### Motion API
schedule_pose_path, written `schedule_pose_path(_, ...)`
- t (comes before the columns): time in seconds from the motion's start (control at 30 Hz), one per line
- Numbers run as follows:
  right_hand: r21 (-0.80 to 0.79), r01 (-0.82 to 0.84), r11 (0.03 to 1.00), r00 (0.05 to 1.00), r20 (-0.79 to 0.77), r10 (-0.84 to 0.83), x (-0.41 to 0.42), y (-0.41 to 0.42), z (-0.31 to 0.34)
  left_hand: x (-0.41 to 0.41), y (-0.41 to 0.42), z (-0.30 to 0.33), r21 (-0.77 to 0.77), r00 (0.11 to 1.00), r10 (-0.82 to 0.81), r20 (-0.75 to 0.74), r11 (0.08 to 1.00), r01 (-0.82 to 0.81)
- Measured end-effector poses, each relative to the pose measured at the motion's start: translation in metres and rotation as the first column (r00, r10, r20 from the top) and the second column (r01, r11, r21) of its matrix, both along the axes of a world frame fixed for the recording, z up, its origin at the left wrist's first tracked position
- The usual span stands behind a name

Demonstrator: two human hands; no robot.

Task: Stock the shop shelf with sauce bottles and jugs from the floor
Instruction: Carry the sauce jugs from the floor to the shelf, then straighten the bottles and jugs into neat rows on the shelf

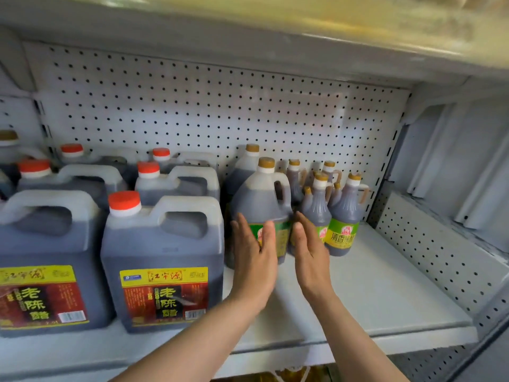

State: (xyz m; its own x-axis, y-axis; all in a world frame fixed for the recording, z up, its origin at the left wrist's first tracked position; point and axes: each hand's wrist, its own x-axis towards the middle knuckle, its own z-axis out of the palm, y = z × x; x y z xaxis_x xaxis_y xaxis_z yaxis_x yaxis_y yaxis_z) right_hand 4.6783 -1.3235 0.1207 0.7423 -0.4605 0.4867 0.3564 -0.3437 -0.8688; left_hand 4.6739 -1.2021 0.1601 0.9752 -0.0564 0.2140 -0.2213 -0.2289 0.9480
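Note:
A round dark sauce jug [260,201] with a gold cap and green label stands on the white shelf [385,288]. My left hand [254,255] lies flat against its front, fingers straight. My right hand [309,252] is held flat just right of that jug, in front of a smaller gold-capped bottle [316,208]. Neither hand grips anything. Several more small bottles [345,216] with green and yellow labels stand clustered behind and to the right. Square dark jugs with red caps [162,260] fill the shelf's left half in rows.
A white pegboard back panel [209,106] closes the shelf behind. The upper shelf [248,37] overhangs close above. A perforated side panel [440,252] bounds the right end. Bare shelf surface lies right of the small bottles and in front of them.

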Motion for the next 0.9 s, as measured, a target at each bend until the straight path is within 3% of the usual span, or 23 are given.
schedule_pose_path(0.13, -0.190, 0.102, 0.976, 0.986, 0.150, -0.074, 0.018, -0.015, 0.068, 0.007, 0.020, 0.075, 0.020, 0.983, -0.097, 0.156, 0.995, 0.095)
schedule_pose_path(0.2, -0.261, 0.128, 0.957, 0.981, 0.173, -0.084, 0.033, -0.024, 0.103, 0.023, 0.033, 0.111, 0.033, 0.971, -0.176, 0.163, 0.984, 0.173)
schedule_pose_path(0.33, -0.436, 0.074, 0.897, 0.997, 0.013, -0.076, 0.077, -0.037, 0.157, 0.078, 0.052, 0.168, 0.124, 0.937, -0.294, -0.186, 0.939, 0.320)
schedule_pose_path(0.53, -0.649, -0.067, 0.758, 0.963, -0.240, -0.120, 0.152, -0.034, 0.184, 0.145, 0.059, 0.176, -0.024, 0.776, -0.382, -0.501, 0.903, 0.429)
schedule_pose_path(0.7, -0.711, -0.126, 0.692, 0.904, -0.369, -0.215, 0.183, -0.028, 0.180, 0.162, 0.039, 0.164, -0.035, 0.699, -0.373, -0.610, 0.894, 0.446)
schedule_pose_path(0.9, -0.639, -0.167, 0.751, 0.902, -0.406, -0.144, 0.188, -0.024, 0.172, 0.163, 0.025, 0.150, 0.023, 0.720, -0.348, -0.601, 0.892, 0.450)
